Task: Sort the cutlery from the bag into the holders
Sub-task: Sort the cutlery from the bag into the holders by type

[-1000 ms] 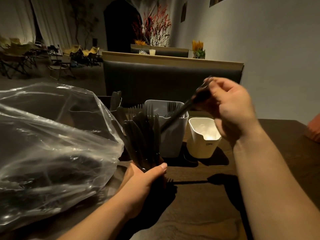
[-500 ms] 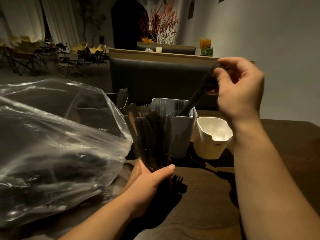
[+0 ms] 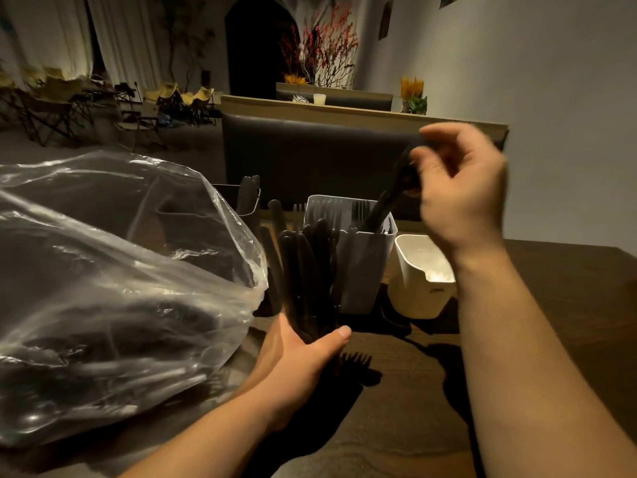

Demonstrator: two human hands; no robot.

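A big clear plastic bag (image 3: 113, 288) of black cutlery fills the left of the table. My left hand (image 3: 303, 353) grips a bundle of black cutlery (image 3: 310, 267) upright, just right of the bag. My right hand (image 3: 458, 188) hovers above the grey holder (image 3: 365, 270) and pinches the top of a black cutlery piece (image 3: 386, 201), whose lower end is inside that holder among forks. A white holder (image 3: 417, 288) stands to the right of the grey one. A dark holder (image 3: 246, 201) with black cutlery sits behind the bag.
The dark wooden table (image 3: 396, 391) extends to the right and front. A padded bench back (image 3: 310, 157) runs behind the holders. A grey wall stands on the right. Folding chairs (image 3: 62, 101) are far back left.
My right hand lifted the black piece from over the bundle to above the grey holder, then lowered its end into it. The left hand kept its bundle still.
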